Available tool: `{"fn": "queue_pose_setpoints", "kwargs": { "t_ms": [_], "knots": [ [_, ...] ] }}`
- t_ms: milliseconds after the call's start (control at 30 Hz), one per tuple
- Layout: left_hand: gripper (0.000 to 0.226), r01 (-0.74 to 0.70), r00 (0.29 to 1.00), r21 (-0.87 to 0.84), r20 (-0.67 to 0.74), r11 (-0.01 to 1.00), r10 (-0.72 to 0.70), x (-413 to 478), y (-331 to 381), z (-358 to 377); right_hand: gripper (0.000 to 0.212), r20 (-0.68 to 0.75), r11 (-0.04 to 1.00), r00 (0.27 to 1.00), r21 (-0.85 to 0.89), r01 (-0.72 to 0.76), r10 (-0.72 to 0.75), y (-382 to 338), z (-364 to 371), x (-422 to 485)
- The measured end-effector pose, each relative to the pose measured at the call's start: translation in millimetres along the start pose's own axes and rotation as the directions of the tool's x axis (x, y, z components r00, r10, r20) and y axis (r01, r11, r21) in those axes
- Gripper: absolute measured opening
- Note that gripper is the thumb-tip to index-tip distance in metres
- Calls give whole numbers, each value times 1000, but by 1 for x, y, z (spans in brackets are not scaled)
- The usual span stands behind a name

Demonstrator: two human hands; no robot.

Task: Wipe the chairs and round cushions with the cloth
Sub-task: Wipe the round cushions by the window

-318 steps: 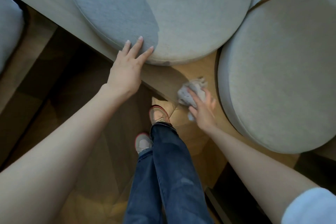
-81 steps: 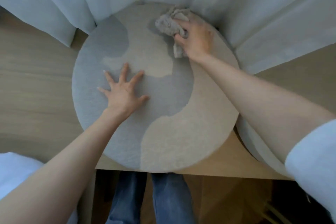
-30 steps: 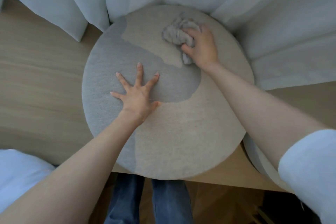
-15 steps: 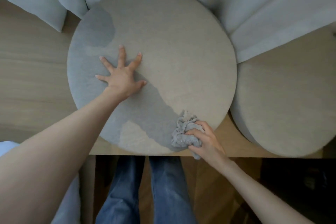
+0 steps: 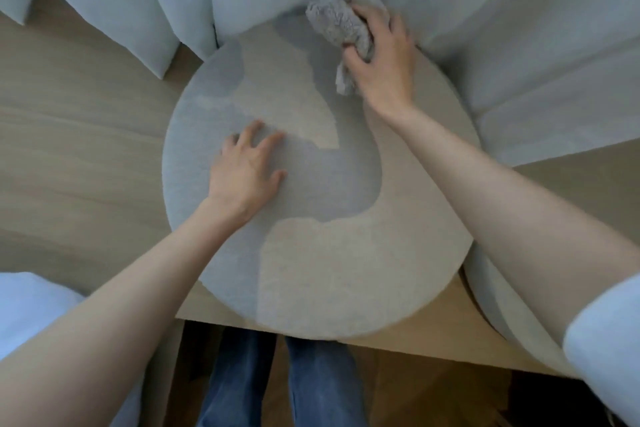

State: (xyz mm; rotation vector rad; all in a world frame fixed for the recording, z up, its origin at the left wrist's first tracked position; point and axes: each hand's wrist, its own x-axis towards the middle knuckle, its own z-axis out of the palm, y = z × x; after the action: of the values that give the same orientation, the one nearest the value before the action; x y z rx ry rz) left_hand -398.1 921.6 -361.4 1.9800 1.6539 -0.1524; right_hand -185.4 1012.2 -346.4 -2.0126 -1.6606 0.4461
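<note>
- Head view: the cloth (image 5: pixel 337 24) is bunched up and gripped in the right hand (image 5: pixel 381 62), with the fingers curled round it. It is held at the far rim of the round cushion (image 5: pixel 329 253), right against the hanging curtain (image 5: pixel 519 45). The far edge is judged to be the part being wiped.
- The left hand (image 5: pixel 246 170) is laid palm down on the cushion's left half, fingers loosely spread and nothing held, probably to stop the cushion sliding on the wooden seat (image 5: pixel 69 149).
- The right arm is stretched forward across the cushion; the left forearm is angled in from the lower left.
- A second cushion (image 5: pixel 491 305) is seen just beside the first at the right, partly hidden by the right arm.
</note>
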Motion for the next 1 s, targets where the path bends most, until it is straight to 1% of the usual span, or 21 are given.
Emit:
{"fn": "queue_pose_setpoints", "kwargs": {
  "t_ms": [67, 100, 167, 233, 267, 333, 400, 433, 500, 567, 600, 667, 700, 733, 767, 833, 867, 900, 933, 967, 1000],
  "knots": [
    [62, 76, 992, -3, -98, 997, -76, -3, -15, -5, 52, 86, 989, 996, -147, 21, -8, -1, 15, 27],
    [65, 154, 981, -33, -116, 987, -157, -5, -23, -6, 53, 138, 977, 990, -212, 10, 20, 0, 24, 34],
    [75, 347, 931, -184, -49, 920, -361, -8, -42, -4, 58, 225, 959, 966, -277, -65, 130, 3, 45, 43],
    [90, 480, 870, -352, 72, 803, -489, -10, -59, 1, 61, 207, 942, 956, -307, -139, 209, 4, 62, 45],
    [97, 501, 855, -409, 96, 763, -510, -12, -65, 4, 60, 177, 936, 959, -313, -160, 223, 2, 68, 46],
    [107, 482, 854, -474, 64, 737, -517, -14, -71, 8, 56, 126, 942, 971, -295, -160, 204, -1, 76, 49],
    [113, 450, 859, -504, 20, 737, -511, -14, -72, 9, 52, 147, 964, 985, -261, -48, 89, -13, 88, 45],
    [116, 437, 865, -509, 12, 742, -502, -12, -73, 8, 50, 198, 974, 980, -224, 32, 14, -23, 97, 40],
    [119, 420, 878, -504, 13, 755, -479, -8, -79, 8, 48, 319, 980, 938, -92, 175, -138, -52, 120, 20],
    [118, 393, 895, -494, 12, 776, -445, -8, -87, 7, 48, 416, 949, 864, -7, 315, -284, -86, 139, -4],
    [116, 372, 906, -489, 6, 789, -424, -10, -91, 6, 48, 473, 915, 804, 11, 403, -360, -100, 144, -14],
    [113, 338, 925, -469, 5, 816, -380, -13, -98, 5, 47, 597, 834, 655, 44, 551, -464, -110, 145, -20],
    [112, 328, 931, -463, 11, 823, -365, -15, -100, 3, 48, 611, 805, 620, 48, 592, -492, -104, 140, -15],
    [112, 323, 935, -465, 20, 825, -354, -17, -102, 3, 49, 574, 803, 649, 23, 596, -499, -93, 133, -6],
    [112, 321, 936, -474, 29, 820, -350, -17, -103, 2, 49, 509, 835, 727, -29, 550, -461, -76, 125, 4],
    [112, 320, 937, -497, 36, 807, -349, -18, -103, 2, 50, 325, 913, 910, -226, 339, -258, -31, 101, 30],
    [112, 316, 937, -508, 34, 801, -348, -18, -103, 3, 50, 235, 924, 965, -330, 191, -116, -10, 87, 41],
    [112, 312, 938, -518, 32, 796, -346, -19, -103, 3, 51, 160, 920, 987, -389, 36, 29, 4, 75, 46],
    [112, 306, 939, -526, 29, 793, -343, -19, -104, 4, 51, 106, 914, 985, -398, -81, 133, 10, 69, 49],
    [112, 300, 940, -530, 25, 793, -339, -19, -105, 6, 52, 78, 915, 978, -374, -154, 196, 9, 70, 48],
    [112, 295, 942, -532, 23, 794, -334, -18, -106, 6, 52, 69, 924, 973, -335, -183, 218, 1, 77, 47]
  ]
}}
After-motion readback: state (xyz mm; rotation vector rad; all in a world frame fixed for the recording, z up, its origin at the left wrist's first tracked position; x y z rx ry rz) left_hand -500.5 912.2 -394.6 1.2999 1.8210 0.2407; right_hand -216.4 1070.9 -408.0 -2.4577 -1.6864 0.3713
